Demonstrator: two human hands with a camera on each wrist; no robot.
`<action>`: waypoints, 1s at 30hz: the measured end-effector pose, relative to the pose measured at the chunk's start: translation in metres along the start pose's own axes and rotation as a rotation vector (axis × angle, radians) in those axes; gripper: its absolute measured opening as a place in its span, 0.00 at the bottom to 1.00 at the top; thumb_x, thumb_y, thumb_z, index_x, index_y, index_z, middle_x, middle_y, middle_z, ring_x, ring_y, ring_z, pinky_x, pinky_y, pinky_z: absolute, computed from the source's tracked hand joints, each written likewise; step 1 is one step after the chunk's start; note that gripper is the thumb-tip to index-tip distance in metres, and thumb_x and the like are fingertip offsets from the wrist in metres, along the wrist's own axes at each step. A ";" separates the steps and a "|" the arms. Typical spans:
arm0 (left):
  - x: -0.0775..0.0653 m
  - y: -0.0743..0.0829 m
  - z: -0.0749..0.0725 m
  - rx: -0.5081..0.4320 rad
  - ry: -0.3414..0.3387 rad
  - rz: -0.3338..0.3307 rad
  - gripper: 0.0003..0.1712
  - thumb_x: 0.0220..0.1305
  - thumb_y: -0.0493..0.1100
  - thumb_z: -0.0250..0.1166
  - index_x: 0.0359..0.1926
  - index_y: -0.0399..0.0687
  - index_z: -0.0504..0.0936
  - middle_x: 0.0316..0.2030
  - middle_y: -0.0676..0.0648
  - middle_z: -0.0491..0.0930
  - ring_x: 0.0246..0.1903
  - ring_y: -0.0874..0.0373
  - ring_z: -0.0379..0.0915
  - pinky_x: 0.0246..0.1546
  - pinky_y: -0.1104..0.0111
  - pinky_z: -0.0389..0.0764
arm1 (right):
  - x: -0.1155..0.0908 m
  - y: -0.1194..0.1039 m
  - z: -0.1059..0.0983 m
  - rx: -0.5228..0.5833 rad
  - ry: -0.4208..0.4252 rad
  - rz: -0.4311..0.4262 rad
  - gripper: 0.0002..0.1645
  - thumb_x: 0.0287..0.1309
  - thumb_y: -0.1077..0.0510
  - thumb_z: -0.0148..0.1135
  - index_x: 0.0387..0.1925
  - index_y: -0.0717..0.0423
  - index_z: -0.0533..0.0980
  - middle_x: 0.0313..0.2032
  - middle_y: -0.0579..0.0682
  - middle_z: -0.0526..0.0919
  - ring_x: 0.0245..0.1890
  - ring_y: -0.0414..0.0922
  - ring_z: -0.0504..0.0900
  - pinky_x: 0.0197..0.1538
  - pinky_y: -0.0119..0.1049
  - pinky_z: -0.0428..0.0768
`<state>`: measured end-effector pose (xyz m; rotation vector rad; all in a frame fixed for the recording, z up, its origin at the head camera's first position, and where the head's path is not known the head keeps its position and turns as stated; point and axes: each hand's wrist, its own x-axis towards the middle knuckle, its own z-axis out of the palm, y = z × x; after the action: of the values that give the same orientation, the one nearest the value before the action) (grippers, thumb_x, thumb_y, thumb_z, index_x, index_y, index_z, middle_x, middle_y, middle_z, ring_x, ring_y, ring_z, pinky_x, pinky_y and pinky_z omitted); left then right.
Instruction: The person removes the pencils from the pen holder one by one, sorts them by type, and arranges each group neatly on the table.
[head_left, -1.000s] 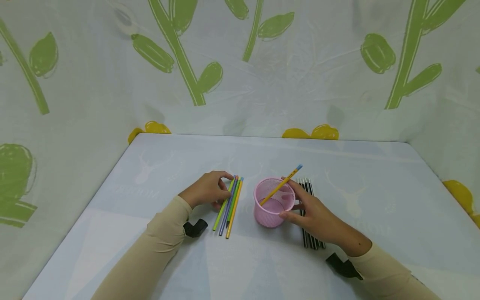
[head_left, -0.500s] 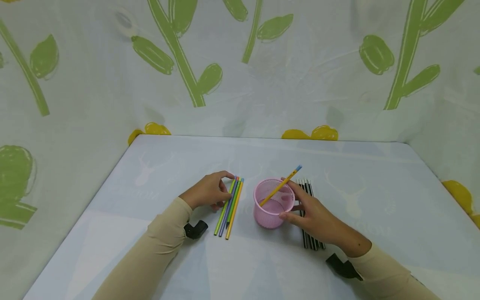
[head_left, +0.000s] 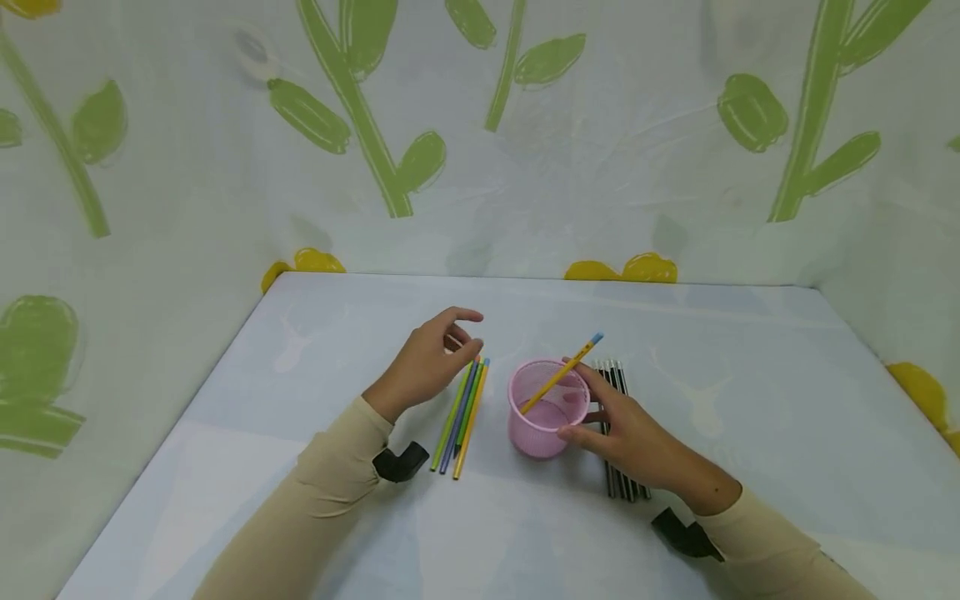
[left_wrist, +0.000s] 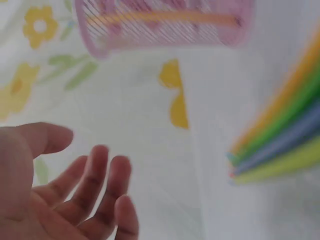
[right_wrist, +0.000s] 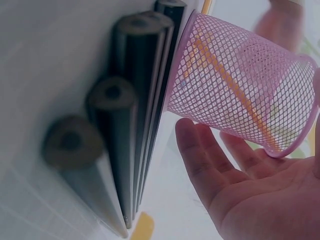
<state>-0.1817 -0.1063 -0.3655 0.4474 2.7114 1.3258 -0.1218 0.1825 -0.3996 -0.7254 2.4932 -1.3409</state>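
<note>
A pink mesh pencil cup (head_left: 534,440) stands upright mid-table, with a yellow pencil (head_left: 573,360) leaning in it, blue end up. My right hand (head_left: 637,433) holds the cup from the right, thumb at its near rim and index finger at the far rim; in the right wrist view the other fingers lie along the mesh. My left hand (head_left: 427,358) hovers left of the cup with loosely bent fingers and nothing in them. Below its fingertips lies a row of coloured pencils (head_left: 459,425), lime, blue, green and yellow. The left wrist view shows a gap between thumb and fingers (left_wrist: 97,175).
Several black pencils (head_left: 617,487) lie side by side right of the cup, partly under my right hand in the head view. The table (head_left: 352,325) has a pale cover. Behind it hangs white cloth (head_left: 622,167) with green leaves and yellow flowers.
My left hand has come off the coloured pencils and moved up and slightly right, its fingers spreading apart. The right hand and the cup have stayed put.
</note>
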 end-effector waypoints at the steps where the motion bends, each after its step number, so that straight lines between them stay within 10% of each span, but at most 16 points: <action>1: 0.000 0.007 0.001 -0.019 0.022 0.047 0.22 0.72 0.48 0.60 0.64 0.54 0.73 0.42 0.49 0.82 0.42 0.57 0.79 0.43 0.62 0.80 | 0.000 0.000 -0.001 -0.002 0.002 0.001 0.51 0.65 0.48 0.66 0.78 0.51 0.47 0.72 0.58 0.63 0.56 0.57 0.81 0.52 0.42 0.85; 12: 0.001 0.047 0.034 -0.063 0.089 0.271 0.15 0.70 0.44 0.62 0.55 0.51 0.79 0.40 0.52 0.82 0.45 0.62 0.78 0.48 0.63 0.77 | 0.002 0.001 0.000 -0.023 -0.007 0.030 0.52 0.65 0.47 0.65 0.79 0.52 0.46 0.72 0.60 0.63 0.56 0.56 0.81 0.51 0.44 0.85; 30: 0.005 0.041 0.071 -0.085 -0.003 0.276 0.21 0.62 0.46 0.71 0.54 0.47 0.79 0.45 0.49 0.79 0.49 0.59 0.76 0.54 0.68 0.80 | -0.002 -0.003 0.002 -0.050 0.000 0.010 0.52 0.67 0.49 0.64 0.79 0.57 0.44 0.73 0.65 0.61 0.54 0.56 0.83 0.48 0.42 0.86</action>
<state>-0.1625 -0.0276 -0.3769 0.8393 2.6510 1.4943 -0.1180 0.1806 -0.3983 -0.7221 2.5349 -1.2795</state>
